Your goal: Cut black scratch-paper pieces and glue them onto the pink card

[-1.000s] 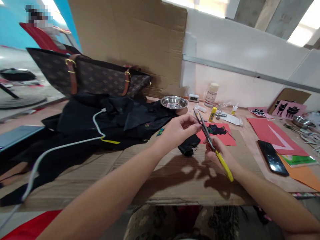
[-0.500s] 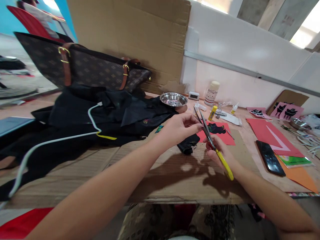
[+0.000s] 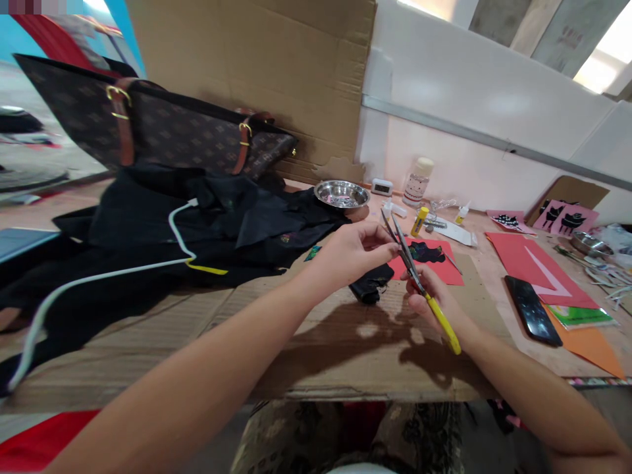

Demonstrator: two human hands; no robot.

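Bag (image 3: 182, 125): back left, behind heaped cloth (image 3: 143, 214), before the upright cardboard (image 3: 247, 59).
Bowl (image 3: 359, 197): at the cloth's far end, left of the clock (image 3: 382, 187) (judging from my remote seat).
Bottle (image 3: 416, 184): behind the glue stick (image 3: 419, 222).
Scissors (image 3: 443, 324): over the flat cardboard (image 3: 326, 375), between my left hand (image 3: 356, 253) and right hand (image 3: 431, 294).
Phone (image 3: 532, 311): right, beside stacked sheets (image 3: 511, 253).

And it's yellow handles, grey blades on the scissors (image 3: 417, 283)! Mid-table (image 3: 496, 276), a red sheet (image 3: 450, 276) under a black cutout (image 3: 427, 253) flecked with colours. Back left corner, the bag (image 3: 182, 125): dark brown, tan monogram, red-brown straps! Toward the right edge, a black phone (image 3: 533, 309), then orange paper (image 3: 592, 350) at the front right corner, red card (image 3: 518, 253) showing pale pink!
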